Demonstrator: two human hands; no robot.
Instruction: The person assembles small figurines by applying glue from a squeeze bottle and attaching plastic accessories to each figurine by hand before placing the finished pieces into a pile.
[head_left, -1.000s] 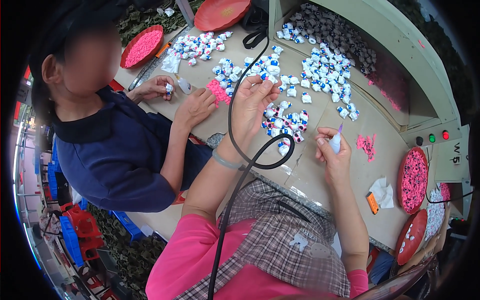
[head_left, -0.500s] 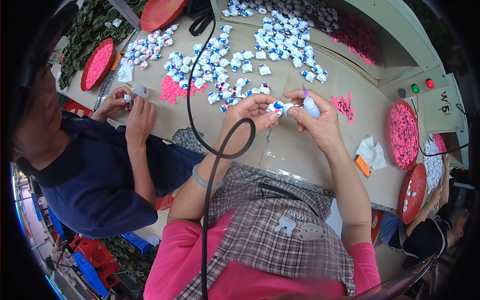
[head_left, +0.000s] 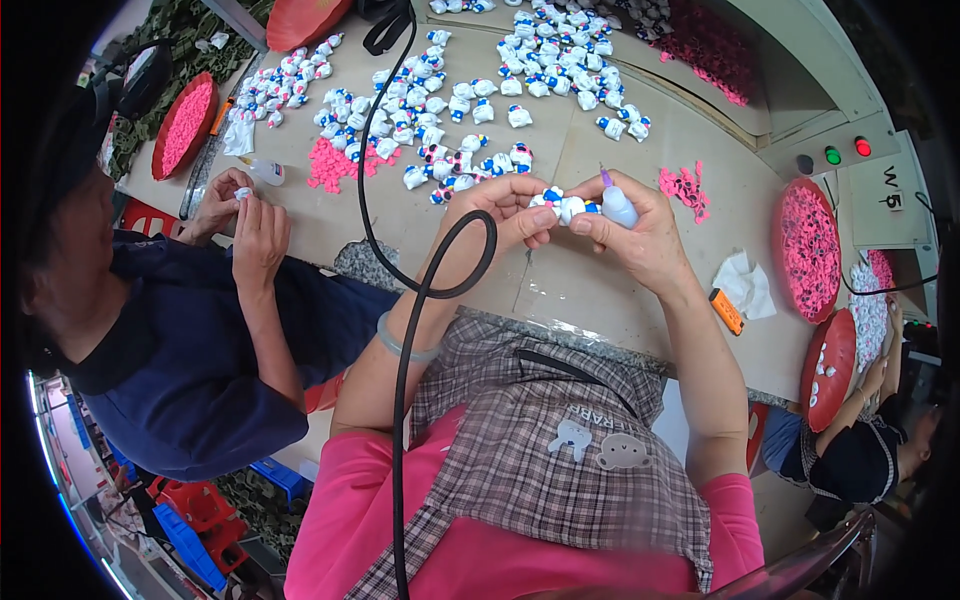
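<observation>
Between my two hands, above the bench, is a small white figurine [head_left: 568, 208] with blue and yellow parts. My left hand [head_left: 506, 212] pinches its left end between thumb and fingers. My right hand [head_left: 645, 235] has its thumb against the right end and also clasps a small squeeze bottle [head_left: 619, 208] with a purple needle tip pointing up. Fingers hide part of the figurine, so I cannot tell whether it is one piece or two pressed together. Just beyond my left hand lie several similar figurines [head_left: 465, 165].
Many white-and-blue figurines [head_left: 560, 50] cover the far bench. Pink pieces [head_left: 686, 190] lie right of my hands. Red trays [head_left: 780, 240], a white tissue [head_left: 745, 285] and an orange-handled tool [head_left: 726, 312] are at right. A black cable [head_left: 405, 350] hangs before me. A co-worker [head_left: 190, 350] sits left.
The figurine is turned slightly between my fingers, and my hands stay close together. At left, the co-worker's bottle has left their hand and now rests on the bench. The view has shifted slightly.
</observation>
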